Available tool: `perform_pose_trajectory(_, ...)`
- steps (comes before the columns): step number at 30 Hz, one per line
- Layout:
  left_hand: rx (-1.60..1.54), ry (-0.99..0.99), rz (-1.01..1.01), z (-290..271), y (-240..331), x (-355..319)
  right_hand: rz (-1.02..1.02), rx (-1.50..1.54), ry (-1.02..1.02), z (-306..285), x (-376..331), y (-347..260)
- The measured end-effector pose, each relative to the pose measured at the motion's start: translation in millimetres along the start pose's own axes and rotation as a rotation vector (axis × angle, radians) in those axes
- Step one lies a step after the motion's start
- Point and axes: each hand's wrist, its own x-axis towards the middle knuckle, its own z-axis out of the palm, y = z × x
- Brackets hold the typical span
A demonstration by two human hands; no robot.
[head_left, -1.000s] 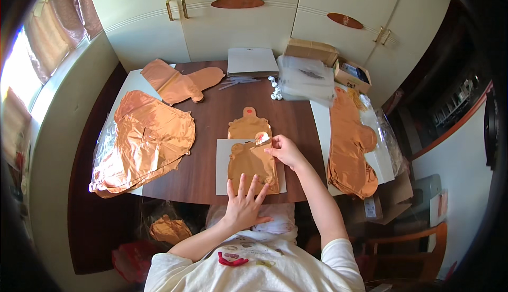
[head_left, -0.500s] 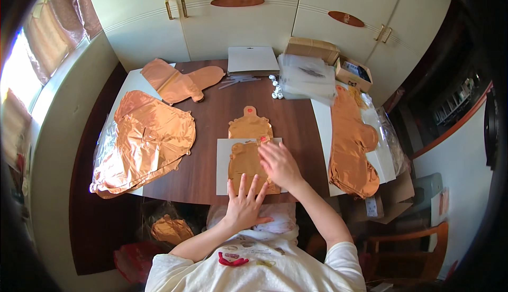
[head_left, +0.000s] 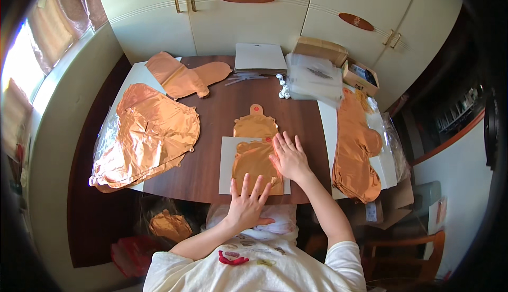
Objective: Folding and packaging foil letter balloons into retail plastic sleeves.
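Observation:
A flat copper foil balloon (head_left: 255, 149) lies on the brown table (head_left: 211, 112), its lower half folded over a white card sheet (head_left: 226, 171). My right hand (head_left: 289, 157) presses flat on the balloon's right side, fingers spread. At the sheet's near edge my left hand (head_left: 246, 203) rests flat with fingers apart on the lower end of the balloon. Neither hand holds anything.
A big pile of copper foil balloons (head_left: 143, 133) lies left, another folded pair (head_left: 182, 76) at the back left, and a long stack (head_left: 355, 144) on the right. White sheets (head_left: 259, 56), clear bags (head_left: 315, 78), small white pieces (head_left: 284, 88) and cardboard boxes (head_left: 360, 72) sit at the back.
My right hand came down from the balloon's upper right edge and now lies flat on it. The left hand stayed at the near edge.

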Motion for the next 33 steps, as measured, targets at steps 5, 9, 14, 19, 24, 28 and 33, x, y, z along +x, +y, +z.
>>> perform_pose_trajectory(5,0.019,0.008,-0.005,-6,1,-1,0.067,-0.131,0.160,0,19,20)
perform_pose_trajectory(9,0.013,0.007,0.003,-8,3,2,0.211,0.099,0.286,5,24,38)
perform_pose_trajectory(14,0.003,0.005,0.004,-5,1,-3,0.321,0.477,-0.084,-21,38,42)
perform_pose_trajectory(19,-0.013,0.016,0.006,-6,1,-2,0.300,0.856,-0.083,-28,39,54)
perform_pose_trajectory(24,-0.002,0.015,0.002,-3,0,-4,0.413,0.625,0.532,-44,44,88)
perform_pose_trajectory(28,-0.008,0.019,0.008,-3,1,-2,0.512,0.762,0.832,-78,25,128)
perform_pose_trajectory(33,-0.002,0.026,-0.001,-3,-1,-3,0.542,1.239,0.673,-95,-9,115)
